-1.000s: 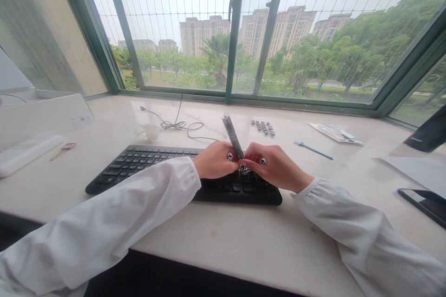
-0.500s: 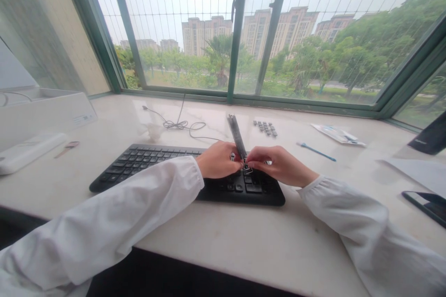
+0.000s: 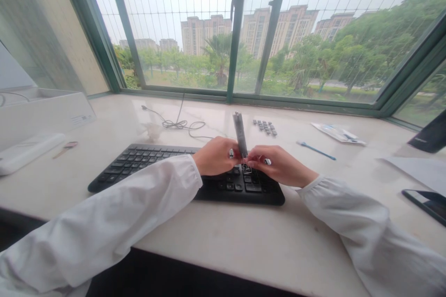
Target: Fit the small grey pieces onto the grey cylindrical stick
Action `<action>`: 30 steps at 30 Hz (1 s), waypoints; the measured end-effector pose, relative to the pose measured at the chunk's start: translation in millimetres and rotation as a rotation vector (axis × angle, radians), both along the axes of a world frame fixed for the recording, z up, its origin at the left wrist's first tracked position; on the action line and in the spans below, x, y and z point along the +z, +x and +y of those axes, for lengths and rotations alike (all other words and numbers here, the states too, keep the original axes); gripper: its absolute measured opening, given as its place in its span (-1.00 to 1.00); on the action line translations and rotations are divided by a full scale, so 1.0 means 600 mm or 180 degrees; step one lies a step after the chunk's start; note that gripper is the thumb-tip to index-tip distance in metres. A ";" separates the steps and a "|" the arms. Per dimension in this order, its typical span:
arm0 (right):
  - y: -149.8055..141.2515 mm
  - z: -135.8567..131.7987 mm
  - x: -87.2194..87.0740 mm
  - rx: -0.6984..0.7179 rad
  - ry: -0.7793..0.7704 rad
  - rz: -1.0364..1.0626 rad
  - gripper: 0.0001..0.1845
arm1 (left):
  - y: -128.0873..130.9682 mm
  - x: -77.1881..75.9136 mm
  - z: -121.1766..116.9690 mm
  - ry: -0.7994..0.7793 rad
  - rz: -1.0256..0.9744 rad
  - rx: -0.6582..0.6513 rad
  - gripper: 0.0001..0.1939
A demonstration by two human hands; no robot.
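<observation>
A black keyboard (image 3: pixel 146 164) lies on the pale counter under both my hands. Above its right part, a grey-black keycap puller (image 3: pixel 239 133) stands nearly upright, its thin wire prongs pointing down over the keys. My left hand (image 3: pixel 216 157) is closed, thumb and fingertips pinching the puller near its lower end. From the other side, my right hand (image 3: pixel 273 161) pinches the wire prongs at the same spot. The fingers hide part of the keys beneath, and I cannot tell whether the wires hook a keycap.
Several loose keycaps (image 3: pixel 265 127) lie in rows behind the keyboard. A coiled cable (image 3: pixel 176 124) runs at the back. Rightward are a blue stick brush (image 3: pixel 316 150), a plastic packet (image 3: pixel 337 133) and a phone (image 3: pixel 427 204). A white box (image 3: pixel 45 109) stands left.
The keycap puller's top has swung slightly right, so it stands more upright. My left hand has shifted a little up and left; my right hand stays nearly in place.
</observation>
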State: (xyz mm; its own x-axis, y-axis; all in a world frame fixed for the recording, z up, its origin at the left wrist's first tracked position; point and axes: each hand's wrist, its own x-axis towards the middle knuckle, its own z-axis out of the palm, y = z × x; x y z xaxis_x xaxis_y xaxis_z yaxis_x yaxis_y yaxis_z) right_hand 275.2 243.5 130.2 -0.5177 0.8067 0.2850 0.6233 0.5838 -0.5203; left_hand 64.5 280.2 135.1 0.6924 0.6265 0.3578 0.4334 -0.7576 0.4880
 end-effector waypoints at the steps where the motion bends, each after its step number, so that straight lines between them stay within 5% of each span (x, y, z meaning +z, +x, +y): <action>1: 0.000 0.001 -0.001 0.0018 -0.0006 0.0024 -0.75 | 0.000 0.000 0.000 -0.0012 -0.0023 -0.0009 -0.85; 11: 0.003 0.009 -0.003 0.0091 -0.0086 0.0118 -0.65 | 0.002 0.000 0.002 -0.0458 0.0099 0.0438 -0.83; 30: 0.000 0.013 -0.004 0.0151 -0.0095 -0.0007 -0.70 | 0.006 -0.001 0.009 -0.0506 0.0403 0.0445 -0.80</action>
State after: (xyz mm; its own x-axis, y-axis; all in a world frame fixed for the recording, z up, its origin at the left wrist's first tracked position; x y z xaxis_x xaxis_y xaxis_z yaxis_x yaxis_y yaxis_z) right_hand 275.5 251.3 128.0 -0.5561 0.7894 0.2601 0.5964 0.5969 -0.5366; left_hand 67.8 285.7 134.4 0.6280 0.7609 0.1630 0.5939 -0.6040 0.5314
